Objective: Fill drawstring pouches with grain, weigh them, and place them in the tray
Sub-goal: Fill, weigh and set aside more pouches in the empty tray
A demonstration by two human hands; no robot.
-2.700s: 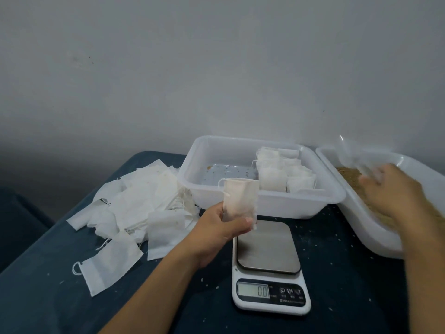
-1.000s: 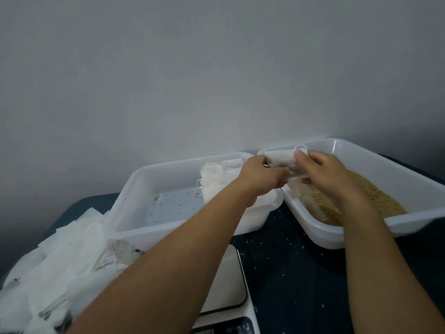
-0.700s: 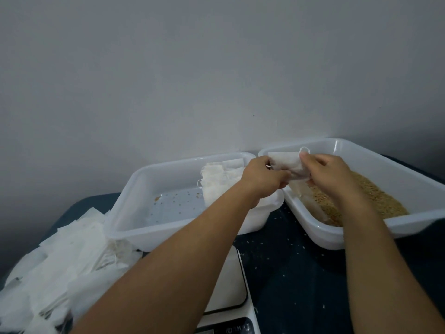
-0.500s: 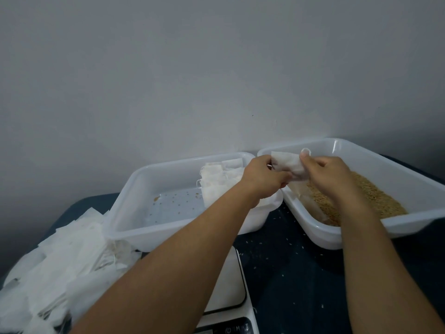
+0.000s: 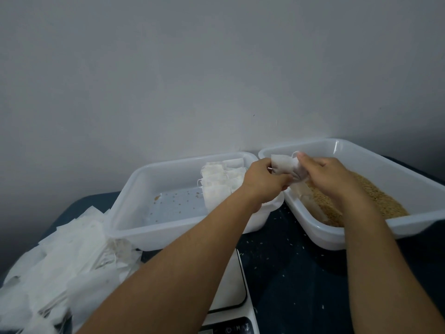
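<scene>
Both hands are pinching the same pouch point(image 5: 284, 168) up in the air, right over the near-left corner of the grain bin point(image 5: 409, 162). Left hand point(image 5: 262, 182) has the left edge, right hand point(image 5: 330, 177) has the right edge, so the pouch runs roughly left to right between them, sagging toward the right hand. Neither hand is nearer, both are on it. The grain point(image 5: 375, 198) sits directly below and a bit right, so I'd guess filling is the step in hand, and the right hand is the closer one to the pile.

The tray point(image 5: 120, 213) with the filled pouches point(image 5: 221, 182) is just to the left, touching or almost touching the bin.

Hard to tell: whether the pouch mouth is open, and whether there's any grain in it. The scale point(image 5: 231, 300) is mostly hidden under the left forearm, display cut off at the bottom. Empty pouches point(image 5: 62, 266) are piled on the surface at far left.
</scene>
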